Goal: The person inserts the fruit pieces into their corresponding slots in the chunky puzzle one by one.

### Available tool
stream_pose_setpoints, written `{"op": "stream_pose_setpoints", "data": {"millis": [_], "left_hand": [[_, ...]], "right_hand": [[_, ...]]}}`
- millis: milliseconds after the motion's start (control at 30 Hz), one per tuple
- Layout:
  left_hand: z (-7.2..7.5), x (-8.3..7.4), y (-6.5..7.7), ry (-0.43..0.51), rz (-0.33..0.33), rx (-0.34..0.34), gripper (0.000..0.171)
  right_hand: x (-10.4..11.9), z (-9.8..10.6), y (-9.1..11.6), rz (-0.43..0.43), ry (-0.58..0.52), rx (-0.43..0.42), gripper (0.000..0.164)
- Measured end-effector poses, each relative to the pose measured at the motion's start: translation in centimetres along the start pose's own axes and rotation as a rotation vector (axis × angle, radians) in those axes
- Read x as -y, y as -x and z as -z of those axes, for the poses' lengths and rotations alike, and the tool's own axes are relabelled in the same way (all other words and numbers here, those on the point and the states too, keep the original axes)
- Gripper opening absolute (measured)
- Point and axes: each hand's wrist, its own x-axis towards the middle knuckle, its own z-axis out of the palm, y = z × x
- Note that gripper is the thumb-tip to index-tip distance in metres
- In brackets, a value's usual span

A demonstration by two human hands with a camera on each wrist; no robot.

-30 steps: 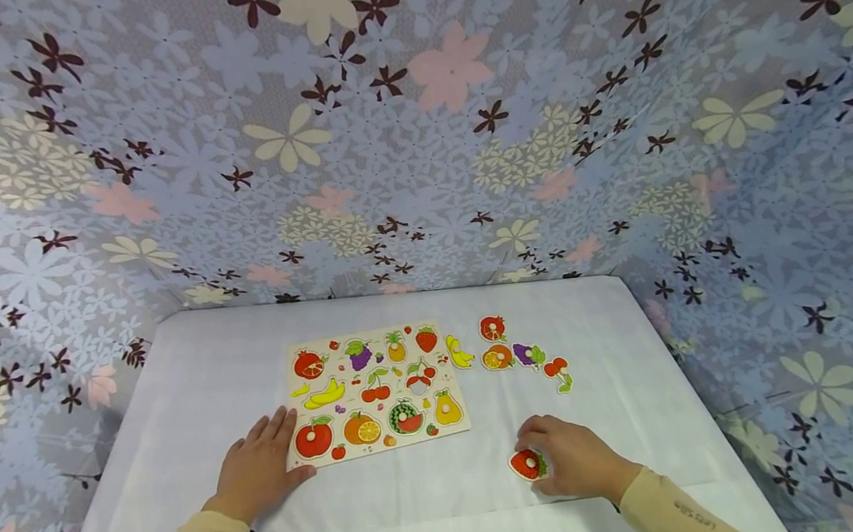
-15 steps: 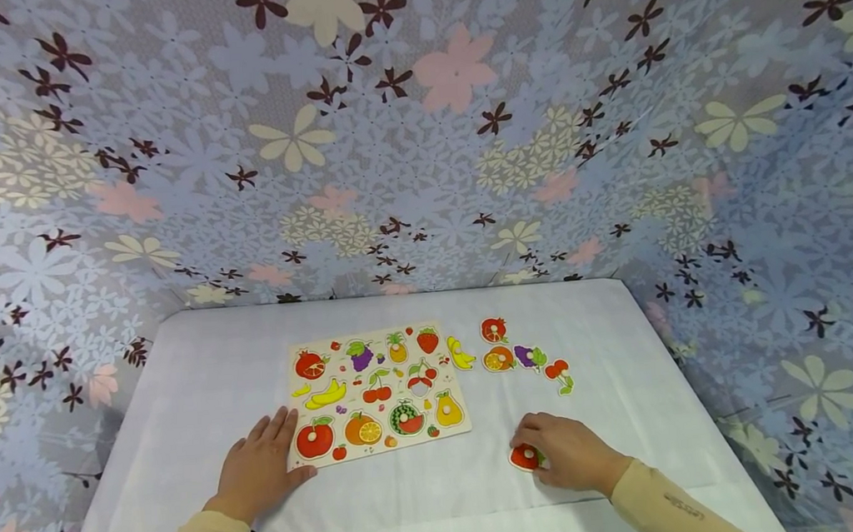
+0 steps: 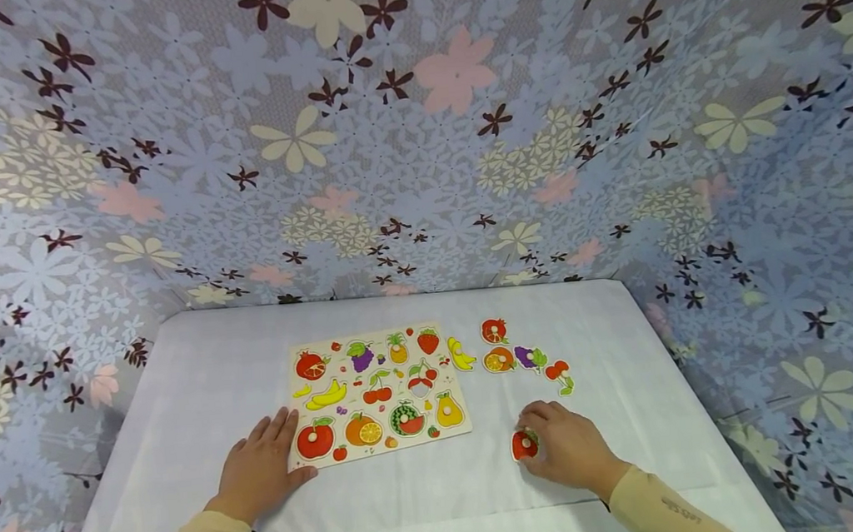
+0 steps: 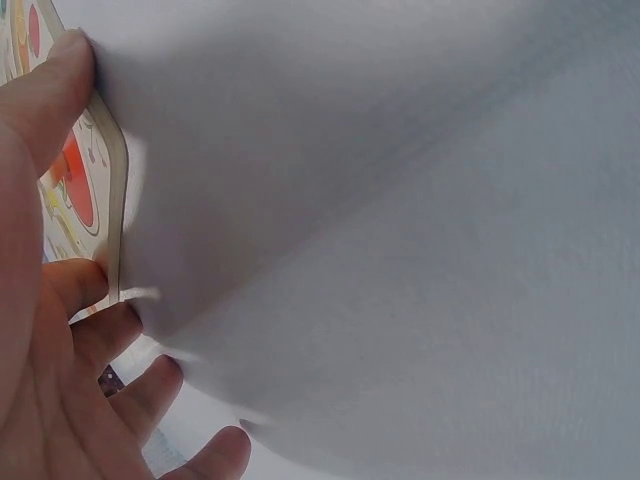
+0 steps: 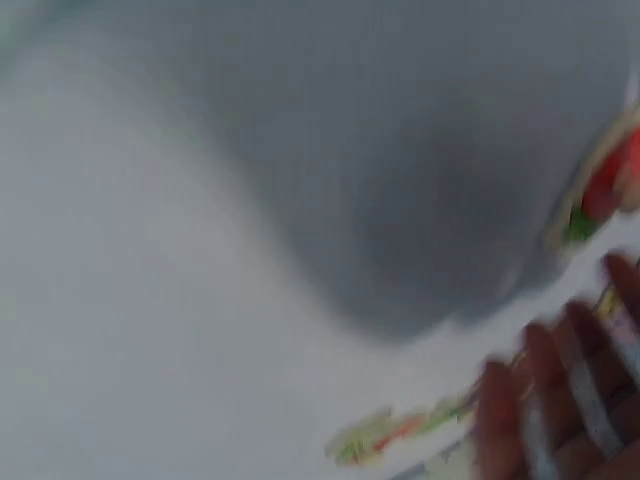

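Strawberry piece (image 3: pixel 525 444) pinched in the right hand (image 3: pixel 567 447)

It sits on or just above the white table (image 3: pixel 400 506), cannot tell which, right of the fruit board (image 3: pixel 412 440); thumb and fingers clamp it; the cherry piece (image 3: pixel 558 372) and grape piece (image 3: pixel 530 358) lie beyond; the left hand (image 3: pixel 257 465), fingers slightly spread, rests against the board's left edge.

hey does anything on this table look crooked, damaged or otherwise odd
No damage stands out, but the board sits slightly askew to the table, and the loose cherries to its right look upside down in the head view, leaf below fruit.
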Motion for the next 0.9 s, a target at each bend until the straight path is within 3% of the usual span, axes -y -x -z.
{"op": "stream_pose_setpoints", "data": {"millis": [133, 233, 900], "left_hand": [[0.0, 0.1, 0.0, -0.003, 0.000, -0.004, 0.098], [-0.2, 0.2, -0.2, -0.004, -0.003, -0.005, 0.098], [-0.3, 0.2, 0.0, -0.005, -0.004, -0.004, 0.098]], "right_hand": [[0.4, -1.0, 0.4, -0.125, 0.012, -0.020, 0.058], [0.6, -1.4, 0.5, -0.155, 0.015, -0.023, 0.058], [0.8, -1.4, 0.5, -0.115, 0.000, -0.106, 0.049]]}}
